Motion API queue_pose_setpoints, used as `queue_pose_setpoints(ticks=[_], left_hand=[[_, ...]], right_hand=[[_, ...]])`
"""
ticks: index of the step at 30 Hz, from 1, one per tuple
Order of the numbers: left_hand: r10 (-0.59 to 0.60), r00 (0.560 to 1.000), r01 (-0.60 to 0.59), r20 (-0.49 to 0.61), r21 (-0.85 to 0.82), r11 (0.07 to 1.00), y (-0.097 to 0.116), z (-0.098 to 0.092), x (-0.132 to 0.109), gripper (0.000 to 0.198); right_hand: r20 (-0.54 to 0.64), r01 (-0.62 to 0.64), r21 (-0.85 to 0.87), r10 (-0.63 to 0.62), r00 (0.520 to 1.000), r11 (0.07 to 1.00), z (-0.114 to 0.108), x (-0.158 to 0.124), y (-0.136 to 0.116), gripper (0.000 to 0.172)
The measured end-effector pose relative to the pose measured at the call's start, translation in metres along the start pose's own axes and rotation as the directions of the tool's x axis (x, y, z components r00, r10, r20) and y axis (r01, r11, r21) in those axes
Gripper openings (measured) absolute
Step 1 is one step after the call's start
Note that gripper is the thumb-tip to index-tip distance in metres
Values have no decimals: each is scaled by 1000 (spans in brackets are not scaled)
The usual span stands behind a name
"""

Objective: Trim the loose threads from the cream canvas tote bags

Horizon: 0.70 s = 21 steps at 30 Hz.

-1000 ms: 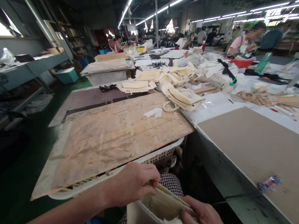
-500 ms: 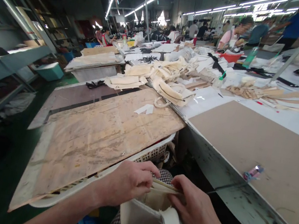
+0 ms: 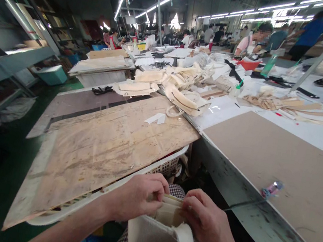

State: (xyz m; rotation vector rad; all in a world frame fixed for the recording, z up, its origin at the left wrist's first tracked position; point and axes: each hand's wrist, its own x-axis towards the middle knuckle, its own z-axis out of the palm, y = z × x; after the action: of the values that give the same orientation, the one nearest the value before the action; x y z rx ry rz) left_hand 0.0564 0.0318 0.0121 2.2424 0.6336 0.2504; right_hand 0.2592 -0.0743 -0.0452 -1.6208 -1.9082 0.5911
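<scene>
A cream fabric bag piece (image 3: 155, 241) with a frayed raw edge rests on my lap, over checked cloth. My left hand (image 3: 144, 195) pinches the far left end of its upper edge between thumb and fingers. Opposite it, my right hand (image 3: 205, 216) grips the right end of that same edge. Between the hands the layered edge is stretched, and the inside of the fabric shows below it. Parts of the fingertips are hidden behind the folds.
A worn wooden board (image 3: 108, 141) lies over a white plastic basket (image 3: 169, 164) at left. On the right table are a brown board (image 3: 286, 159) and a small pink-and-silver object (image 3: 272, 189). Cream fabric pieces (image 3: 182, 91) are heaped ahead. Co-workers sit farther back.
My right hand has shifted slightly left along the fabric edge, with its fingers curled in closer. My left hand stays nearly in place.
</scene>
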Motion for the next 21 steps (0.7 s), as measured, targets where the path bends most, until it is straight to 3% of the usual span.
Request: queue_pose_setpoints(ticks=[6,11,21], left_hand=[[-100,995,99,-16,-18,995,-1,2,3,16],[-69,996,69,-55,-4,998,-1,5,4,14],[-160,977,158,-137,-27,987,-3,11,5,12]], right_hand=[[-40,12,207,-4,999,978,9,-2,7,11],[-45,-31,416,55,997,909,16,-3,9,14],[-37,-135,501,177,983,855,22,-8,8,22]])
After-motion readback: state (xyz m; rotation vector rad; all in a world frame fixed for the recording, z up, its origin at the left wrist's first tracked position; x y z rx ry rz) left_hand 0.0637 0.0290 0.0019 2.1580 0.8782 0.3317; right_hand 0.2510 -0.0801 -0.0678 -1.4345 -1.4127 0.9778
